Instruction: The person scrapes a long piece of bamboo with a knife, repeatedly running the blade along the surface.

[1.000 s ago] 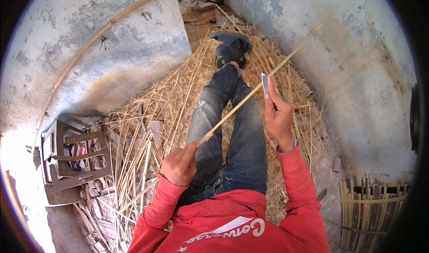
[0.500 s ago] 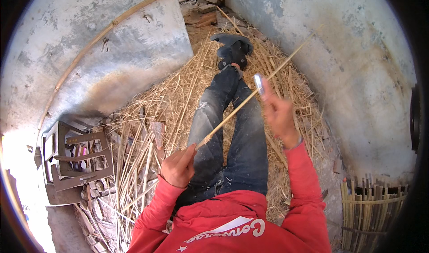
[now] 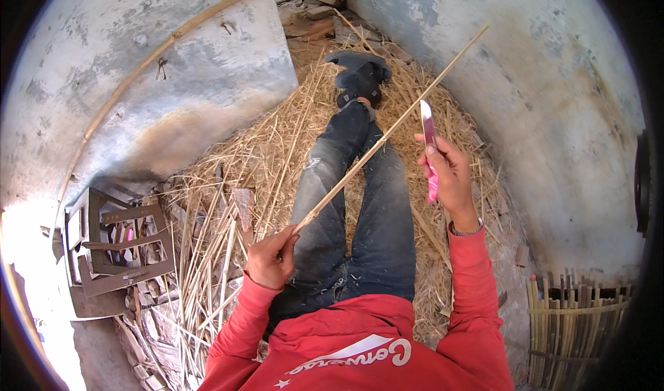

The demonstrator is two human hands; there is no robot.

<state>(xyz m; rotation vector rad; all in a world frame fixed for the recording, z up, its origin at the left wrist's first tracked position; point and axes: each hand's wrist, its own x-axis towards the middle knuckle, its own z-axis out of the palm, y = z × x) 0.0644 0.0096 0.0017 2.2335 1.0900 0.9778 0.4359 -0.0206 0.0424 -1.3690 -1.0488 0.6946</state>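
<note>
A long, thin, pale bamboo strip (image 3: 377, 143) slants over my legs, from lower left to upper right. Its near end is pinched in my left hand (image 3: 272, 258), while the far end points freely toward the right wall. My right hand (image 3: 448, 177) grips a knife (image 3: 429, 132) by its pink handle. The blade points up and away, a little to the right of the strip and apart from it in this view. Part of the handle is hidden by my fingers.
My outstretched legs (image 3: 377, 225) lie over shavings (image 3: 266, 152). Loose bamboo strips (image 3: 218, 266) are piled at left, near a dark metal frame (image 3: 128, 246). A slatted basket (image 3: 574, 329) stands at lower right. A pole (image 3: 138, 69) curves along the left wall; the right wall (image 3: 526, 114) is close.
My right hand has moved right and slightly down with the knife, away from the strip. The left hand has stayed nearly in place, still holding the strip.
</note>
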